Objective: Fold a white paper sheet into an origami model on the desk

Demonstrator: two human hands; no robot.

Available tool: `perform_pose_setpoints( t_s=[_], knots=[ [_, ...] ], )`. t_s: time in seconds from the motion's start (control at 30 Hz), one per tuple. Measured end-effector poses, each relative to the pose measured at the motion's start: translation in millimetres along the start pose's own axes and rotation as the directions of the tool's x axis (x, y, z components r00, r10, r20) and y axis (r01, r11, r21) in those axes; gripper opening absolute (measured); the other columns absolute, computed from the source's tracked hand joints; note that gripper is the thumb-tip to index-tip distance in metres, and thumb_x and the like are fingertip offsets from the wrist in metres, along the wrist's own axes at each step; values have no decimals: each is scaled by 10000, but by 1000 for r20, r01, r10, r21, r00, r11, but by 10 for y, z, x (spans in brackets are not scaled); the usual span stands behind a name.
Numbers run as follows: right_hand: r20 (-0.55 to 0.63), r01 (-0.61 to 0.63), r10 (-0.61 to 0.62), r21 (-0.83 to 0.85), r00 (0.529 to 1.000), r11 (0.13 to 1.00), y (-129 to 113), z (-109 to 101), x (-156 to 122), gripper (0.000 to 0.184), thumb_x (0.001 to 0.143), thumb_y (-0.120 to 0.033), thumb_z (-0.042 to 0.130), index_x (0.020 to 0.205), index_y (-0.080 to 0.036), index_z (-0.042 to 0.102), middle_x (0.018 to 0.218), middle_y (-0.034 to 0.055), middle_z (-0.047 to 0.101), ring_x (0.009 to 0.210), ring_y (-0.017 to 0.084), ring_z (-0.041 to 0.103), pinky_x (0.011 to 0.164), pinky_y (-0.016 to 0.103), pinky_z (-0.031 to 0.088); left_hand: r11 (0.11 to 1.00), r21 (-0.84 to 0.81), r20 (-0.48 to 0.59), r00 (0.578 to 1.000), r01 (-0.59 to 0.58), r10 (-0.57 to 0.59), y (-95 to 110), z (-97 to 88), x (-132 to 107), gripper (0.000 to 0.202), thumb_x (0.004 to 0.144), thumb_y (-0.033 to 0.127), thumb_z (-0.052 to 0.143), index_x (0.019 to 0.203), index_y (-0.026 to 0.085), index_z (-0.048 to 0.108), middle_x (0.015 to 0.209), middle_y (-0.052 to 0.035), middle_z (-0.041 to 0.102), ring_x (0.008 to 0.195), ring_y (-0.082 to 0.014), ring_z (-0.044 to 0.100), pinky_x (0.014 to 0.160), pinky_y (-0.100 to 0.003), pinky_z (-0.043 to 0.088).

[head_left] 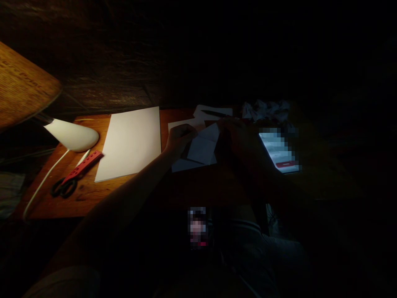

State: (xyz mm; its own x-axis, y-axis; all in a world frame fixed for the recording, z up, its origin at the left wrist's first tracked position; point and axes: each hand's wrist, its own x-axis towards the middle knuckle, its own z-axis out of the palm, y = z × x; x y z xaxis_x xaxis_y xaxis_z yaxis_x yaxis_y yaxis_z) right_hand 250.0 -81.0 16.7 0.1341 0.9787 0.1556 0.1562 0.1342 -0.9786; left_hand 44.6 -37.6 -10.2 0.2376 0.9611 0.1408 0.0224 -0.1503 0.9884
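My left hand (180,138) grips the near left edge of a folded white paper (203,143) above the desk. My right hand (232,138) lies in deep shadow at the paper's right side, and its grip is too dark to make out. Under the folded piece lies a loose white sheet (182,165). A larger blank white sheet (128,142) lies to the left of my left hand. Farther left are black-handled scissors (64,187) with a red perforated sheath (83,166) on the blades.
A white lamp (72,134) with a white cable (43,186) lights the wooden desk (83,203). A lit phone (278,151) lies to the right, and crumpled paper (266,109) sits behind it. Another small lit screen (197,227) shows below the desk edge.
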Motion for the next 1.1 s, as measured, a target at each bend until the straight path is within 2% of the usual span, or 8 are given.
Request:
perform_pose_setpoints(
  t_s=[0.17, 0.3, 0.4, 0.57, 0.77, 0.9, 1.03, 1.1],
  knots=[
    [-79, -11, 13, 34, 997, 999, 40, 19, 13, 333, 912, -208, 637, 622, -260, 481, 699, 8, 555, 773, 190, 597, 731, 331, 496, 1000, 14, 10, 1000, 3, -3, 1, 9, 4, 208, 702, 262, 775, 628, 201, 590, 573, 46, 466, 542, -93, 397, 515, -265, 280],
    [-109, -22, 41, 175, 993, 984, 119, 82, 80, 410, 923, -143, 615, 575, -253, 427, 622, -31, 439, 617, 145, 464, 652, 308, 445, 1000, -19, 22, 1000, -7, 7, -11, 19, 8, 264, 682, 262, 799, 597, 199, 558, 556, 48, 451, 529, -84, 380, 496, -249, 247],
    [-76, -52, 68, 196, 995, 979, 114, 98, 80, 373, 944, -171, 616, 606, -251, 483, 644, -25, 483, 677, 155, 514, 693, 308, 465, 999, -54, 10, 1000, -10, 11, -36, 15, 18, 269, 684, 267, 803, 597, 197, 558, 537, 51, 446, 503, -75, 376, 474, -238, 232],
    [80, -125, 113, 167, 990, 978, 20, 120, -20, 313, 928, -297, 693, 660, -236, 546, 693, -18, 572, 723, 158, 566, 685, 296, 475, 992, -124, -23, 1000, 8, -11, -100, -19, 45, 296, 701, 292, 810, 599, 202, 548, 517, 52, 449, 471, -71, 383, 442, -217, 249],
    [94, -132, 118, 157, 988, 979, 29, 130, -35, 324, 881, -396, 754, 673, -229, 570, 699, -14, 616, 714, 149, 585, 660, 268, 496, 994, -107, -6, 1000, -15, 14, -108, -17, 38, 295, 741, 334, 815, 641, 202, 570, 557, 42, 493, 508, -84, 448, 466, -223, 320],
    [54, -123, 117, 123, 992, 985, 73, 113, -7, 271, 877, -326, 730, 678, -221, 579, 682, -17, 600, 664, 132, 549, 609, 251, 459, 993, -79, 82, 993, -82, 89, -57, 1, 20, 261, 731, 340, 841, 797, 190, 637, 712, 19, 603, 653, -104, 556, 576, -221, 420],
    [61, -132, 126, 101, 990, 986, 28, 103, -16, 222, 862, -283, 721, 680, -212, 616, 697, -15, 628, 654, 127, 549, 608, 254, 459, 978, -61, 187, 960, -198, 207, -54, 13, 17, 507, 637, 315, 939, 1038, 207, 648, 939, -9, 667, 867, -150, 654, 702, -228, 502],
    [76, -129, 123, 79, 989, 988, -15, 100, -28, 200, 859, -267, 723, 688, -208, 637, 717, -8, 660, 672, 134, 578, 640, 264, 483, 971, -46, 218, 946, -234, 239, -72, 19, 18, 613, 616, 282, 952, 1134, 219, 630, 948, -3, 661, 871, -153, 661, 713, -229, 511]
  ],
)
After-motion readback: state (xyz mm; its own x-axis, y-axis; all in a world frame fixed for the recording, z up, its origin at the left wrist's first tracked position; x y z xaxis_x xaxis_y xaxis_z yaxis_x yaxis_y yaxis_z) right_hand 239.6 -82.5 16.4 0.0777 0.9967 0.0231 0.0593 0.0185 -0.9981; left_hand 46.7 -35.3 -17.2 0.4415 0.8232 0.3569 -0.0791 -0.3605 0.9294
